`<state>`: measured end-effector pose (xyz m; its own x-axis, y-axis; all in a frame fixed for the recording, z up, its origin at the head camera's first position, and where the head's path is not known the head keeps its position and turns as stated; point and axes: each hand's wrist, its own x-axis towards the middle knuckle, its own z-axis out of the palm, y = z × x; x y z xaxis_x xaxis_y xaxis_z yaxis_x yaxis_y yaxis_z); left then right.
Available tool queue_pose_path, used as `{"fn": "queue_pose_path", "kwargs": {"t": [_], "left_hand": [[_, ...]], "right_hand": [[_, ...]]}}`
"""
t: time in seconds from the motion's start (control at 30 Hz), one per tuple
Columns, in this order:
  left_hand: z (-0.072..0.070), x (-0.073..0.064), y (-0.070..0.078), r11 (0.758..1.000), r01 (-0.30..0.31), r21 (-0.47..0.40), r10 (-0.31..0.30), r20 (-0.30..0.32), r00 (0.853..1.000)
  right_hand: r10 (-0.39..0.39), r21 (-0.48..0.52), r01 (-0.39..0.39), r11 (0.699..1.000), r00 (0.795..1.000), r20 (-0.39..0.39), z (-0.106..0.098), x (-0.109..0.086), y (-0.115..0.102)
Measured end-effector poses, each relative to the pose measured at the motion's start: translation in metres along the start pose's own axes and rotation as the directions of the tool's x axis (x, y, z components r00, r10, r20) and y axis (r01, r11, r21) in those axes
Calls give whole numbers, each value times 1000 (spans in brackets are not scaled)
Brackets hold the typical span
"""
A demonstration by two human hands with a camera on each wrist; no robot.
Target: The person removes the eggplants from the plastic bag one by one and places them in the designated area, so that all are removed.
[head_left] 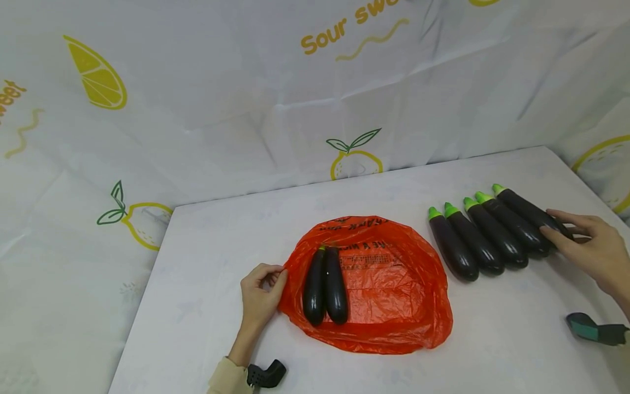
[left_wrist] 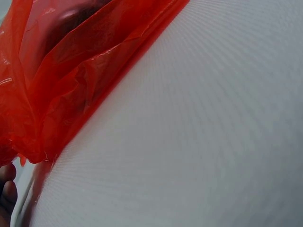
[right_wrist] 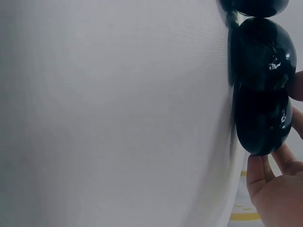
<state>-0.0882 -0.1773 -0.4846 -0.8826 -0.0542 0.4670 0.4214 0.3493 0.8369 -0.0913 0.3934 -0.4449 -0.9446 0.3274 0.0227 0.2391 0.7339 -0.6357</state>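
A red plastic bag (head_left: pixel 389 298) lies spread open on the white table, and two dark eggplants (head_left: pixel 336 290) rest side by side on its left part. My left hand (head_left: pixel 261 295) pinches the bag's left edge between thumb and fingers. Over on the right, my right hand (head_left: pixel 593 243) holds the blunt end of the outermost eggplant (head_left: pixel 526 210), thumb on the near side and fingers on the far side. In the right wrist view, fingertips touch the rounded end of that eggplant (right_wrist: pixel 262 123). The left wrist view shows the crumpled bag side (left_wrist: pixel 90 80) with a dark shape through it.
Several more eggplants (head_left: pixel 455 249) with bright green caps lie in a slanted row between the bag and my right hand. A white cloth printed with lemons (head_left: pixel 236 98) hangs behind the table (head_left: pixel 197 284). Dark devices are worn at both wrists.
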Motion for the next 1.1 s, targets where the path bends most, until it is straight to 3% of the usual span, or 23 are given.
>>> {"fn": "queue_pose_path", "kwargs": {"t": [0.2,0.33,0.47,0.57,0.7,0.93,1.1], "left_hand": [[2,0,1,1000,-7,30,7,-6,1000],[2,3,17,999,-15,34,15,-6,1000],[1,3,12,999,-33,19,33,-4,999],[0,0,-2,999,-35,15,35,-4,999],[1,1,6,999,-33,24,33,-11,999],[1,6,32,999,-40,17,40,-10,999],[1,6,35,998,-54,25,55,-10,998]], "right_hand": [[0,-3,-1,1000,1000,-13,0,-2,-1],[2,-6,-2,1000,999,-55,1,-3,3],[-42,11,44,999,992,-123,1,-6,4],[-71,22,75,997,985,-159,2,-10,0],[-88,17,92,996,980,-176,3,-14,-3],[-114,52,127,990,970,-213,3,-20,-11],[-155,83,177,981,963,-220,0,-27,-23]]}}
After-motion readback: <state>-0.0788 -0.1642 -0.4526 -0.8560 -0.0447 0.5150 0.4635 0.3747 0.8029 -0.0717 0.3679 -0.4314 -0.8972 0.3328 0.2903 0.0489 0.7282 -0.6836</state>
